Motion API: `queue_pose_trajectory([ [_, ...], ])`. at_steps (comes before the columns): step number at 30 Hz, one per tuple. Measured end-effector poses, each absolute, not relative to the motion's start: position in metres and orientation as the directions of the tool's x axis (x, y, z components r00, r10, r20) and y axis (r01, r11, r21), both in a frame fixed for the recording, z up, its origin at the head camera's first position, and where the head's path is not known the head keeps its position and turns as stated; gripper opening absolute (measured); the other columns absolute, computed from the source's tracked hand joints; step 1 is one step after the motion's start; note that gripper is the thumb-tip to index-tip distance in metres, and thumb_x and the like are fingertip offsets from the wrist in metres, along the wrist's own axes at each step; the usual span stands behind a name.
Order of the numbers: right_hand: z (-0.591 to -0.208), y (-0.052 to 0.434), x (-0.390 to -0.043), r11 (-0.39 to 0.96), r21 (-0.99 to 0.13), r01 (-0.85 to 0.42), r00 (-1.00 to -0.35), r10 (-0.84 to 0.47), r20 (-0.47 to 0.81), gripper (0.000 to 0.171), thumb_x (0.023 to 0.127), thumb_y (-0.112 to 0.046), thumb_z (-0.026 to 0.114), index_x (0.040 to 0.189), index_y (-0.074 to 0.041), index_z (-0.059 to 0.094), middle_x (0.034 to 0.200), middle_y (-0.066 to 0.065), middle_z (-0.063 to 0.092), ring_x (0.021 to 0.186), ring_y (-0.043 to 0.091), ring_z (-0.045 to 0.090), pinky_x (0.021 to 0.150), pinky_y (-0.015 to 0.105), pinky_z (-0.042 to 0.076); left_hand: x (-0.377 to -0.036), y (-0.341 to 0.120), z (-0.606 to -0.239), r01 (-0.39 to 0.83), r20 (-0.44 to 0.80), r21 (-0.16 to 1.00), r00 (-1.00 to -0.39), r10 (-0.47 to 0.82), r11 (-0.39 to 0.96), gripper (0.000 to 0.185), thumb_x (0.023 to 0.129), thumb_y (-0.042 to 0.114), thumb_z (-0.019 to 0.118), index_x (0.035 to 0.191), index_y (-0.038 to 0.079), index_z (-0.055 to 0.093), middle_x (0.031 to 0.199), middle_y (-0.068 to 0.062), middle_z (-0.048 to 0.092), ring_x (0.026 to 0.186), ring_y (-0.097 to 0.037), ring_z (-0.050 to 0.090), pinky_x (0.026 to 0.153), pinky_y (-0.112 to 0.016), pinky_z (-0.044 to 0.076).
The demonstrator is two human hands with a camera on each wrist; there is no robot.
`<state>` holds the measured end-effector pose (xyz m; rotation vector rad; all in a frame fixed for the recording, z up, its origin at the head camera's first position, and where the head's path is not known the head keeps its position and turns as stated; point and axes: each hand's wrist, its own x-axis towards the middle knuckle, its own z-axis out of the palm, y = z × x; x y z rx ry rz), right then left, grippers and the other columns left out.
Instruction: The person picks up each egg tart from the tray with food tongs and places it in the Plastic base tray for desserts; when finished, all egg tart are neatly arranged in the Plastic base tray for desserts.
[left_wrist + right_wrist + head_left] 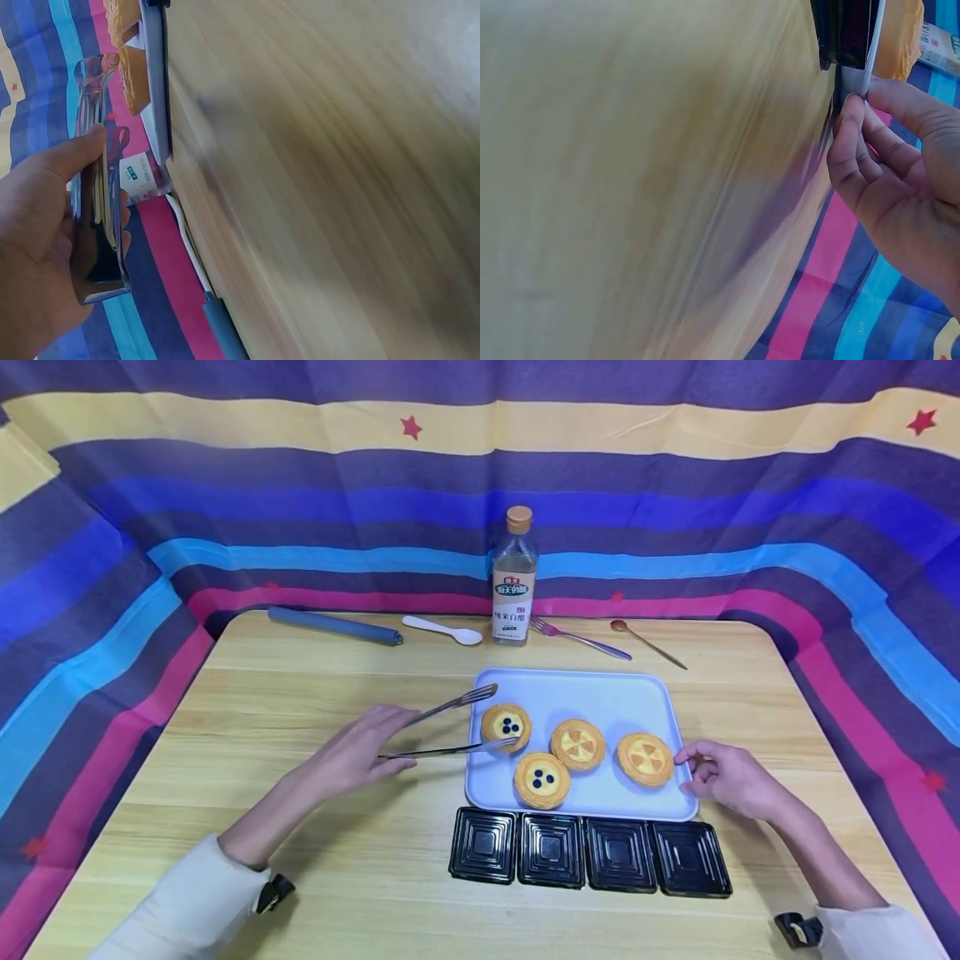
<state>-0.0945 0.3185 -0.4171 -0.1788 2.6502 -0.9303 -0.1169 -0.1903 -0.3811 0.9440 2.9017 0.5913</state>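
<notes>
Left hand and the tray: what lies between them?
The tongs that the left hand holds span the bare tabletop to above the tray; the head view shows it.

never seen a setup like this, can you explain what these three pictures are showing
There is no machine: a person works with two bare hands, each one serving as a grip. The wide picture comes from a camera worn on the head, looking forward and down. The others come from a camera on each wrist, showing that hand close up.

The left grip holds metal tongs, their arms spread. The right grip pinches the rim of a pale tray carrying four tarts. On the table, four black square containers line the tray's near side. Along the back are a grey-blue rod-like item, a white spoon, a labelled bottle, a fork and a thin gold-coloured spoon.
</notes>
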Motion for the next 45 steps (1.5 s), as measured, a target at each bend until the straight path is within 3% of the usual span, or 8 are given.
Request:
queue_pose_trajectory([
  [19,-0.418,0.318,-0.094,0.798,-0.603,-0.013,-0.939,-0.217,-0.267,0.034,0.075,-0.003,0.074,0.106,-0.001,0.061,0.079,0.004,0.059,0.068,0.007,0.052,0.053,0.02,0.043,-0.118,-0.183,-0.38,0.633,0.099,0.312,-0.763,0.639,0.708,0.06,0.083,0.03,0.072,0.132,0.003,0.052,0.129,-0.014,0.059,0.119,-0.029,0.054,0.099,-0.045,0.049],
  [45,-0.417,0.316,-0.094,0.804,-0.595,0.011,-0.936,-0.201,-0.288,0.035,0.076,-0.003,0.074,0.108,0.001,0.06,0.079,0.004,0.06,0.069,0.01,0.052,0.052,0.02,0.043,-0.12,-0.177,-0.374,0.659,0.119,0.266,-0.747,0.654,0.704,0.058,0.081,0.027,0.074,0.129,0.0,0.054,0.123,-0.014,0.062,0.114,-0.027,0.057,0.096,-0.042,0.051],
])
